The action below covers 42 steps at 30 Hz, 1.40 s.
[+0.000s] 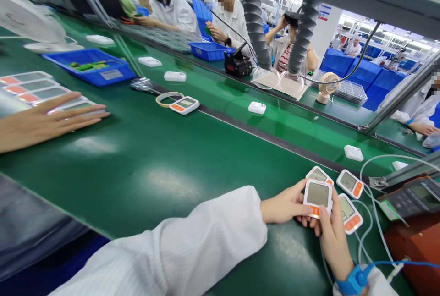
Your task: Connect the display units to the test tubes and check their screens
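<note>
My left hand (285,205), in a white sleeve, and my right hand (330,237), with a blue wrist strap, both grip a white device with an orange strip and a grey screen (318,197) just above the green belt (165,163). Three more such devices lie close behind it: one (319,174) at the back, one (349,183) to the right, one (350,214) beside my right thumb. White cables (373,216) run past them.
A co-worker's open hand (51,119) rests at the left near a row of devices (34,87). Another device (184,105) and a tape ring (168,99) lie mid-belt. White modules (257,107) ride the far conveyor. A blue tray (91,68), a small fan (328,86) and a meter (412,197) stand around.
</note>
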Each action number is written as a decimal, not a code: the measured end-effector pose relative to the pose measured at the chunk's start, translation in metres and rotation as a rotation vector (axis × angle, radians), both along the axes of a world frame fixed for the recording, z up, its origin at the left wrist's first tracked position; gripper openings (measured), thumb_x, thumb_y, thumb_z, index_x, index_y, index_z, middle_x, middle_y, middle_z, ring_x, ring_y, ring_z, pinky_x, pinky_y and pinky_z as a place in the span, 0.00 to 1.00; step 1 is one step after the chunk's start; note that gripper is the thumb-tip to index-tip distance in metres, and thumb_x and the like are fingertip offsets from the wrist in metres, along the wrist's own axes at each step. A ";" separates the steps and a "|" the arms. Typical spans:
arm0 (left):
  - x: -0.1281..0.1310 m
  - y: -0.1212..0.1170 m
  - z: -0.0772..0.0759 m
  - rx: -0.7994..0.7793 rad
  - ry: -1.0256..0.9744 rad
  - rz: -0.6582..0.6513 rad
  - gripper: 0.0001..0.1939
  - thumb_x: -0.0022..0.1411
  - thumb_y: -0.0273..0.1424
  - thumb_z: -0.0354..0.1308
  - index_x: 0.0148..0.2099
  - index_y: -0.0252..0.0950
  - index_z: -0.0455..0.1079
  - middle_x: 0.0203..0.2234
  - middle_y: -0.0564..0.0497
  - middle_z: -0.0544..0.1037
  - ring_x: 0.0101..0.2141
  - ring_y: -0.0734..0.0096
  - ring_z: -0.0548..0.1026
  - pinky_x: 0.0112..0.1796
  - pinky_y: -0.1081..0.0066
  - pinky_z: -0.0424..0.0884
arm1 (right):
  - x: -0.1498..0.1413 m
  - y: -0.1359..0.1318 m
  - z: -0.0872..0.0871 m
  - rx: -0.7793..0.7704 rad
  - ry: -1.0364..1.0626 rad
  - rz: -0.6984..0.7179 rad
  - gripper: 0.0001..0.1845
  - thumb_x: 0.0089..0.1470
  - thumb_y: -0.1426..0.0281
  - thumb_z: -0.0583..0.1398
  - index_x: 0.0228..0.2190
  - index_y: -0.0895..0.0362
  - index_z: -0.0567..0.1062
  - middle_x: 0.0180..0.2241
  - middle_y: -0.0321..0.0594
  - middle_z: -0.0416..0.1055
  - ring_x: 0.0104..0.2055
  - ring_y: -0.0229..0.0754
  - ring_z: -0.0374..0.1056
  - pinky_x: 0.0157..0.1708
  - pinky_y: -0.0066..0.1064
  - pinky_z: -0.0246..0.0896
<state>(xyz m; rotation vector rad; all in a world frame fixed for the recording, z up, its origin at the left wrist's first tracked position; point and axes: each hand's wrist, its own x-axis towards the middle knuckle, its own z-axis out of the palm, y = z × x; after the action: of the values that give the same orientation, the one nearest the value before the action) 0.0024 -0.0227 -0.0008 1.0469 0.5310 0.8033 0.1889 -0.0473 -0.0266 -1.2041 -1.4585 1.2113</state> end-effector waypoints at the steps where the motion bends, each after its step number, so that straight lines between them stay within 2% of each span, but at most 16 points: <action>1: 0.000 0.000 0.000 0.000 0.001 -0.002 0.43 0.59 0.42 0.68 0.67 0.37 0.49 0.27 0.53 0.76 0.25 0.75 0.73 0.30 0.73 0.68 | -0.001 0.000 0.001 -0.003 0.002 0.000 0.41 0.66 0.50 0.55 0.69 0.57 0.47 0.29 0.37 0.68 0.21 0.40 0.60 0.20 0.29 0.60; 10: 0.001 0.000 -0.004 0.002 0.024 0.021 0.43 0.57 0.43 0.68 0.66 0.37 0.50 0.28 0.53 0.76 0.26 0.74 0.74 0.30 0.73 0.68 | -0.008 -0.006 0.008 -0.009 0.007 0.001 0.38 0.69 0.51 0.53 0.69 0.56 0.47 0.27 0.34 0.65 0.22 0.40 0.59 0.22 0.30 0.59; 21: -0.001 0.002 -0.001 -0.012 0.039 0.002 0.44 0.57 0.43 0.69 0.66 0.36 0.49 0.26 0.54 0.76 0.25 0.75 0.74 0.30 0.73 0.69 | -0.002 0.001 -0.001 -0.016 -0.023 -0.004 0.41 0.66 0.49 0.54 0.69 0.58 0.49 0.25 0.34 0.66 0.21 0.41 0.61 0.21 0.31 0.63; 32: 0.000 0.004 -0.007 0.012 0.066 0.025 0.45 0.56 0.46 0.69 0.65 0.36 0.50 0.27 0.53 0.76 0.25 0.73 0.75 0.29 0.73 0.68 | -0.010 -0.002 0.007 -0.014 0.019 -0.035 0.42 0.66 0.50 0.55 0.69 0.58 0.48 0.23 0.33 0.66 0.20 0.41 0.58 0.20 0.30 0.57; 42: -0.002 0.002 -0.001 -0.007 0.057 0.013 0.45 0.57 0.44 0.69 0.67 0.36 0.48 0.26 0.54 0.76 0.24 0.74 0.74 0.31 0.72 0.69 | -0.001 0.004 -0.002 -0.035 -0.011 0.019 0.44 0.65 0.49 0.56 0.69 0.58 0.47 0.25 0.33 0.67 0.21 0.40 0.62 0.21 0.30 0.62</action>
<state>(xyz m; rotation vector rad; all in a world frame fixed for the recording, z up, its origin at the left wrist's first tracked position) 0.0008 -0.0208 -0.0015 1.0635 0.5888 0.7842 0.1877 -0.0430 -0.0286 -1.2247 -1.4651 1.2493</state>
